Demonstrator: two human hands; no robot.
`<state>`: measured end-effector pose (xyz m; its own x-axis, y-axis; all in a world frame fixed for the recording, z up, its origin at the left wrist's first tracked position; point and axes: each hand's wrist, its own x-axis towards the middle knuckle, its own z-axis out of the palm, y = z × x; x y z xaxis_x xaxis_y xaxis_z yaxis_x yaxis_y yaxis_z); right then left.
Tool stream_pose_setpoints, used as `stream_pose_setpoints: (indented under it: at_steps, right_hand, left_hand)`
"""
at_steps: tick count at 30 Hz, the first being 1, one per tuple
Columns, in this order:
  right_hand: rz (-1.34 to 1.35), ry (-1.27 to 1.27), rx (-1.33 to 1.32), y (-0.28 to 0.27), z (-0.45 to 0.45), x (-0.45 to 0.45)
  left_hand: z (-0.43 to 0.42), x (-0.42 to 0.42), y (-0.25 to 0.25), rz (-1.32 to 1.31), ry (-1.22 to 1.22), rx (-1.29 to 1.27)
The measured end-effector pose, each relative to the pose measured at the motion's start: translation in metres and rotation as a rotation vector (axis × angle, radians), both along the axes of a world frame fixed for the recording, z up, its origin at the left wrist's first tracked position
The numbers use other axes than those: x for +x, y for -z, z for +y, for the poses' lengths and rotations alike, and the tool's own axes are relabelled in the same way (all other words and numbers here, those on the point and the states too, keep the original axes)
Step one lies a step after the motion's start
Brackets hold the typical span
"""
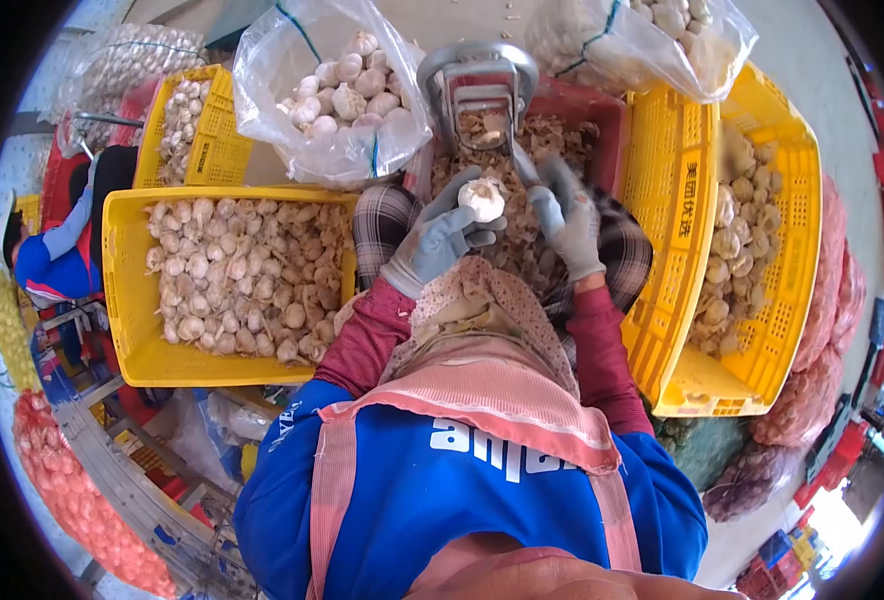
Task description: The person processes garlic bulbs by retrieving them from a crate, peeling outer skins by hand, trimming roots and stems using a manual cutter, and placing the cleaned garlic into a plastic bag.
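Observation:
My left hand [447, 232], in a grey glove, is closed around a white garlic bulb [482, 199]. Its fingers sit under and beside the bulb, in front of my lap. Just to the right, my gloved right hand [568, 220] is curled, slightly blurred, at the lower end of a grey metal bar-like tool [524, 163]. The bar runs up toward a grey metal stand [477, 68]; whether they are joined I cannot tell. Beneath both hands lies a red crate [612, 130] holding dry garlic skins and scraps [552, 140].
At left a yellow crate [122, 340] holds many garlic bulbs; another yellow crate [802, 250] with bulbs stands at right. Clear plastic bags of bulbs, one at upper left [262, 110] and one at upper right [582, 40], flank the stand. A person in blue [57, 262] is at far left.

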<state>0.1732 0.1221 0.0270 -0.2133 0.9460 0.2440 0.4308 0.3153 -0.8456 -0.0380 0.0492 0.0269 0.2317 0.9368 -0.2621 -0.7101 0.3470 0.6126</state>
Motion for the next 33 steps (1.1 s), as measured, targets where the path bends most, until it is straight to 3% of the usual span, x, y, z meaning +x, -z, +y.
stream_pose_setpoints:
  at_steps: [2, 3, 5, 8, 16, 19, 22, 25, 29, 32, 33]
  right_hand:
    - [-0.083, -0.138, -0.277, -0.014, -0.002, 0.008]
    - [-0.011, -0.192, -0.281, -0.017, -0.008, 0.011]
    - [0.325, -0.191, -0.662, -0.035, -0.020, 0.017]
    - [0.267, -0.188, -0.740, -0.080, -0.025, 0.011]
    - [0.318, -0.127, -0.889, -0.102, -0.031, 0.011]
    - [0.352, -0.078, -0.951, -0.133, -0.032, 0.008]
    - [0.243, -0.064, -0.927, -0.119, -0.032, 0.005]
    - [0.257, -0.147, -0.804, -0.086, -0.028, 0.006]
    - [0.317, -0.163, -0.675, -0.045, -0.025, 0.001]
    - [0.138, -0.215, -0.133, 0.022, 0.002, -0.004]
    - [0.112, -0.201, -0.112, 0.030, 0.011, -0.007]
  left_hand:
    - [0.012, -0.003, 0.004, -0.042, -0.001, 0.050]
    - [0.017, -0.005, 0.004, -0.050, 0.007, 0.070]
    - [0.025, -0.008, -0.004, -0.064, 0.005, 0.075]
    - [0.034, -0.010, -0.003, -0.131, 0.041, 0.108]
    - [0.034, 0.001, 0.007, -0.233, 0.038, 0.131]
    - [0.025, 0.007, 0.012, -0.374, -0.051, -0.032]
    - [0.026, 0.013, 0.008, -0.401, -0.107, -0.075]
    - [0.029, 0.006, 0.012, -0.288, -0.066, 0.016]
    - [0.035, 0.006, 0.013, -0.337, -0.060, 0.067]
    - [0.034, 0.003, 0.031, -0.468, -0.014, 0.028]
    - [0.033, 0.001, 0.036, -0.528, 0.002, 0.041]
